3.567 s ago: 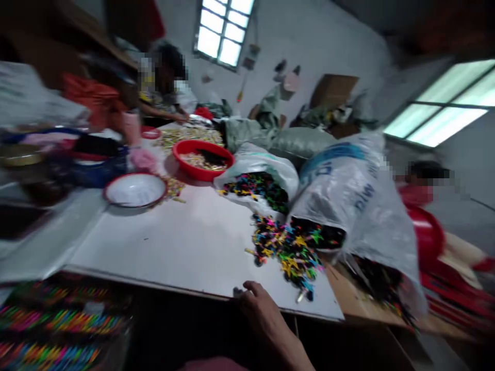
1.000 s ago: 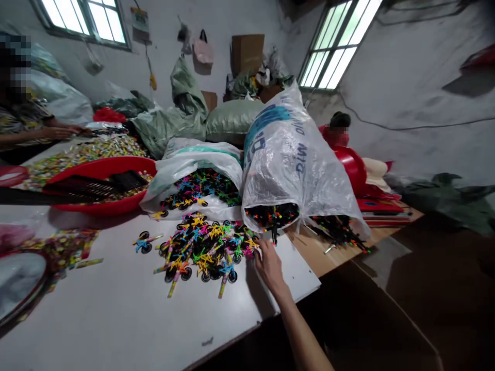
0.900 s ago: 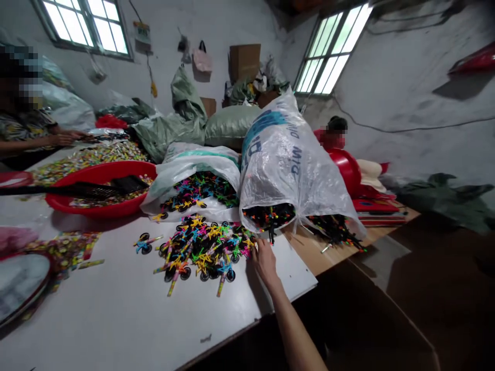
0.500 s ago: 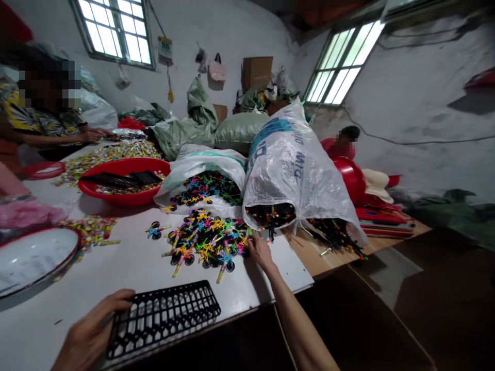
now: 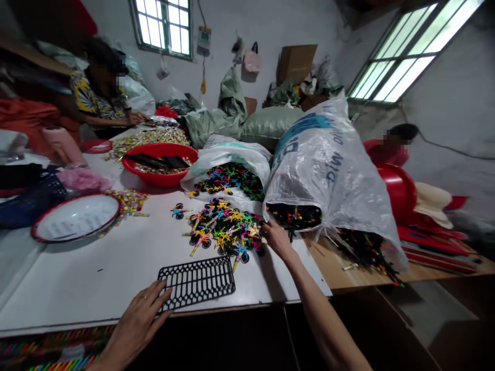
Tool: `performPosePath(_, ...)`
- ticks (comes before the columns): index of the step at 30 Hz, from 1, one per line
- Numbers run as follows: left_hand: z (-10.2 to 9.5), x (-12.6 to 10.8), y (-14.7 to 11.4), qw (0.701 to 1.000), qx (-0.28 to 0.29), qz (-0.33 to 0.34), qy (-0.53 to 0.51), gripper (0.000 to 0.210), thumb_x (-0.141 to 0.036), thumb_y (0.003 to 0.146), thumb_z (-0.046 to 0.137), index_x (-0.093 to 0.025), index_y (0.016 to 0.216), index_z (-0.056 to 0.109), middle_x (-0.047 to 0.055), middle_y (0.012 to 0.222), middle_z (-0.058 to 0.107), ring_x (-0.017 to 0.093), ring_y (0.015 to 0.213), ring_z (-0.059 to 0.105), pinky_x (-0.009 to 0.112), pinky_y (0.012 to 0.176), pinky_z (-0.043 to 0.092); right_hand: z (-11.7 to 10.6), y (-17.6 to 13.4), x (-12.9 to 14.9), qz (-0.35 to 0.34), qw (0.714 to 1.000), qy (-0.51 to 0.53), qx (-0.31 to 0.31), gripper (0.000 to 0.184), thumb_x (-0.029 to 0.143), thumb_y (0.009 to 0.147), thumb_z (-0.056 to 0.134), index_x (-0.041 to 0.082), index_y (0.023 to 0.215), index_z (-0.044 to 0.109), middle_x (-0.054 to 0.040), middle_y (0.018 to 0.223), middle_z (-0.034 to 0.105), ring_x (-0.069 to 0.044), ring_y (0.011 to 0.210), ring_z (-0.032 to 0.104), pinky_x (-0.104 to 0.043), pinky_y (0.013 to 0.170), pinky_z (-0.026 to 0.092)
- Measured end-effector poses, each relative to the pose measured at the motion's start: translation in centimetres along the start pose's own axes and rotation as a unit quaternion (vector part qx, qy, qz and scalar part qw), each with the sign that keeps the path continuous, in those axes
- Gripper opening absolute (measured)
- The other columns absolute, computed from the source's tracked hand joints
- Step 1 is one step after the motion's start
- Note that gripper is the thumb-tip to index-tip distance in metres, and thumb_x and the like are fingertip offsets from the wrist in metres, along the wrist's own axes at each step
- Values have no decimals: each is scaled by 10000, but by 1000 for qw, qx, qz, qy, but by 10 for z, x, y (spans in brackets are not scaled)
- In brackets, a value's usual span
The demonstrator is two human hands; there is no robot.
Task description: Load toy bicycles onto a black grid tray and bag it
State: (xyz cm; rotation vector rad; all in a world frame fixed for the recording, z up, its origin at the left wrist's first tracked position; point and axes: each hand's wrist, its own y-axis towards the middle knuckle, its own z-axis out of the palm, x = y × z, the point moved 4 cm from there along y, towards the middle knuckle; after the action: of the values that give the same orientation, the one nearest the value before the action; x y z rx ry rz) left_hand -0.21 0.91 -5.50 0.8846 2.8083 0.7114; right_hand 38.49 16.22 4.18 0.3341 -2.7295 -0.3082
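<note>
A black plastic grid rack [image 5: 201, 281] lies at the front edge of the white table. My left hand [image 5: 145, 312] grips its left end, fingers over the top and thumb along the lower side. Beyond the rack spreads a pile of colourful toy bicycles [image 5: 224, 229] with black wheels, mixed with candy-filled tubes. My right hand [image 5: 275, 237] is at the right side of this pile, its fingers bent together. What lies between those fingertips is too small to make out. One blue toy bicycle [image 5: 178, 211] sits apart, left of the pile.
An open sack [image 5: 232, 149] of toy bicycles stands behind the pile, and a larger white sack [image 5: 332, 170] right of it. Left are a red basin [image 5: 160, 178], a white enamel basin [image 5: 77, 219] and loose candy [image 5: 133, 202]. A co-worker [image 5: 102, 93] sits at the far left; another person [image 5: 394, 144] is behind the large sack.
The view has turned left. The rack has gone from tilted at the table edge to flatter and closer to the pile, my left hand with it. My right hand stays at the pile's right side.
</note>
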Motion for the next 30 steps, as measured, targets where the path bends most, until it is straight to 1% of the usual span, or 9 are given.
performPosePath(3, 8, -22, 12, 999, 18, -28, 0, 351, -396, 878, 514, -225, 1166, 618, 131, 1247, 617, 275, 1110, 598, 413, 900, 495, 24, -12, 51, -20, 999, 31, 3, 153, 239, 841, 496, 173, 847, 634, -34, 804, 617, -131, 704, 569, -230, 603, 374)
performPosePath(5, 7, -37, 23, 999, 24, -37, -10, 331, -373, 890, 497, -224, 1159, 619, 132, 1241, 620, 277, 1126, 588, 435, 919, 479, 50, -20, 91, -24, 993, 115, 18, 106, 215, 790, 523, 185, 833, 615, -8, 737, 614, -127, 655, 557, -224, 594, 383)
performPosePath(8, 3, -52, 29, 995, 41, -88, -35, 353, -334, 899, 485, -192, 1209, 578, 129, 1271, 599, 266, 1173, 552, 462, 995, 427, 89, -31, 140, 8, 960, 274, 51, 59, 200, 725, 525, 187, 741, 581, 23, 615, 571, -120, 547, 505, -220, 532, 375)
performPosePath(11, 1, -60, 24, 992, 29, -117, -44, 318, -226, 917, 428, -161, 1185, 586, 114, 1199, 647, 242, 1139, 577, 427, 976, 458, 116, -41, 169, 29, 933, 352, 67, 101, 247, 748, 503, 182, 776, 576, 2, 669, 609, -132, 576, 540, -228, 541, 419)
performPosePath(15, 0, -63, 19, 992, 18, -116, -35, 308, -151, 914, 396, -132, 1120, 624, 110, 1136, 680, 245, 1093, 607, 409, 926, 500, 138, -49, 188, 32, 909, 408, 75, 138, 274, 779, 483, 182, 834, 571, -14, 727, 642, -152, 645, 588, -255, 615, 475)
performPosePath(18, -1, -62, 22, 992, 22, -118, -48, 295, -140, 907, 405, -134, 1089, 637, 110, 1124, 684, 244, 1084, 610, 421, 930, 496, 147, -50, 193, 49, 905, 418, 67, 135, 295, 797, 494, 183, 838, 557, -18, 743, 645, -155, 654, 595, -255, 630, 478)
performPosePath(21, -2, -62, 24, 990, 35, -124, -62, 288, -135, 897, 413, -157, 1052, 654, 103, 1110, 691, 246, 1079, 614, 429, 932, 492, 149, -49, 197, 15, 926, 372, 62, 116, 258, 820, 460, 186, 855, 542, -27, 761, 629, -160, 677, 585, -255, 651, 456)
performPosePath(26, -2, -61, 26, 989, 42, -126, -67, 312, -115, 892, 394, -154, 1058, 656, 101, 1105, 693, 243, 1084, 612, 431, 940, 492, 153, -46, 210, -45, 972, 213, 88, 136, 161, 828, 392, 192, 838, 524, -45, 782, 585, -165, 679, 542, -253, 621, 406)
performPosePath(30, -7, -54, 27, 993, 33, -96, -67, 292, -133, 900, 403, -143, 1033, 662, 95, 1072, 708, 240, 1045, 634, 413, 905, 517, 149, -38, 213, -72, 970, 190, 133, 116, 149, 832, 440, 191, 834, 548, -36, 788, 586, -162, 711, 546, -251, 647, 417)
